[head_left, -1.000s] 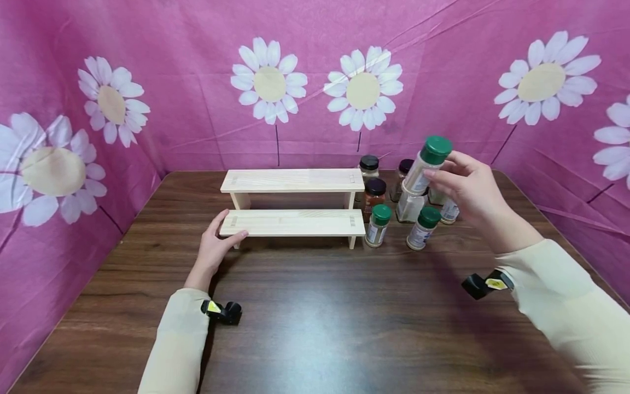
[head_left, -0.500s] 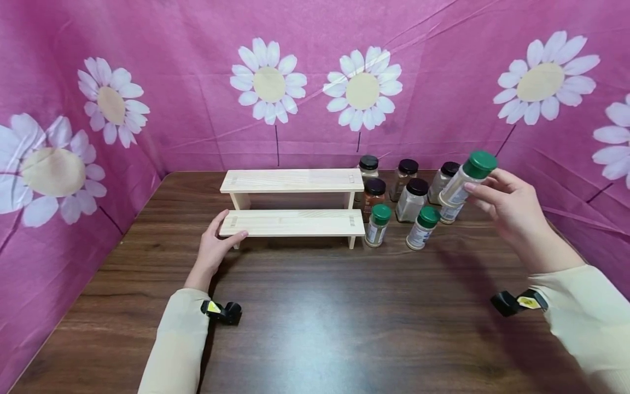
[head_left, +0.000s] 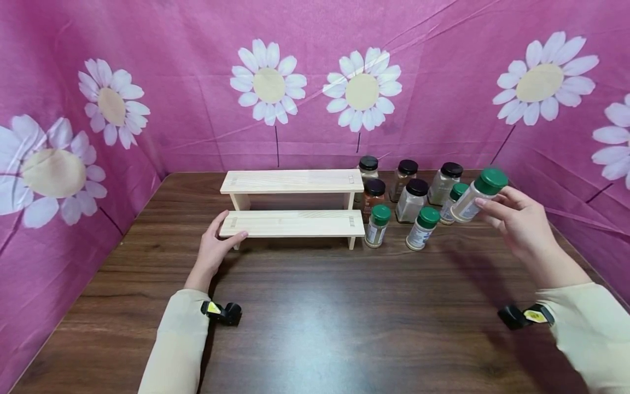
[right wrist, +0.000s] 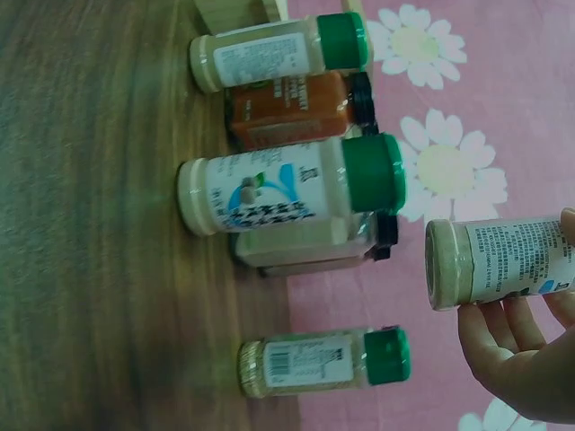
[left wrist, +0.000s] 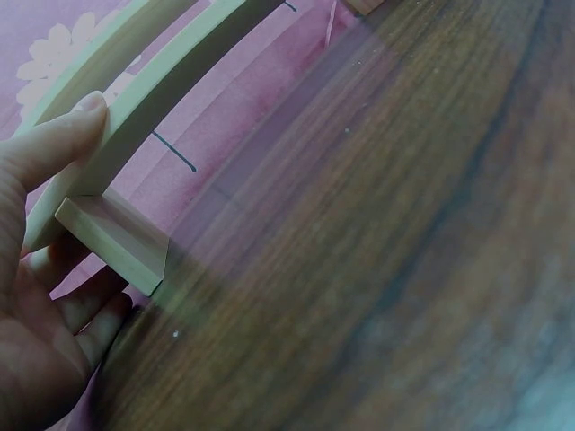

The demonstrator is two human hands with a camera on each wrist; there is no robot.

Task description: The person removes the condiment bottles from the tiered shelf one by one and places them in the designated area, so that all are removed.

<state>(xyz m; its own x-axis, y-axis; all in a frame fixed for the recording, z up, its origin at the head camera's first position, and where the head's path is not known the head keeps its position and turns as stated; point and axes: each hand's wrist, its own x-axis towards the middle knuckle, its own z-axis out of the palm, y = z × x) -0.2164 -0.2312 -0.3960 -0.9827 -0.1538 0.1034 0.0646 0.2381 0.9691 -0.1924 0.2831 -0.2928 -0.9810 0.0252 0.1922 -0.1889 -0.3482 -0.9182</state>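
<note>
My right hand (head_left: 529, 232) pinches a spice jar (head_left: 476, 197) with a green cap and pale contents. The jar leans, cap toward the upper right, and in the right wrist view its base hangs clear of the table. A smaller green-capped jar (head_left: 450, 205) stands just left of it. At the far left, my left hand (head_left: 213, 249) grips the end of a two-tier wooden rack (head_left: 292, 223). In the left wrist view its thumb (left wrist: 67, 139) lies against the lower board (left wrist: 171, 85), with the other fingers around the end by the leg (left wrist: 121, 238).
Right of the rack are green-capped jars (head_left: 418, 232) in front and black-capped square jars (head_left: 412, 202) behind, one with orange-red contents (head_left: 373, 198). All stand on a dark wood table (head_left: 305, 317). A pink flowered cloth (head_left: 315, 27) hangs behind and at both sides.
My right hand has carried the green-capped jar rightward and then lower, from above the black-capped jars to the group's right edge. The left hand and rack have stayed still.
</note>
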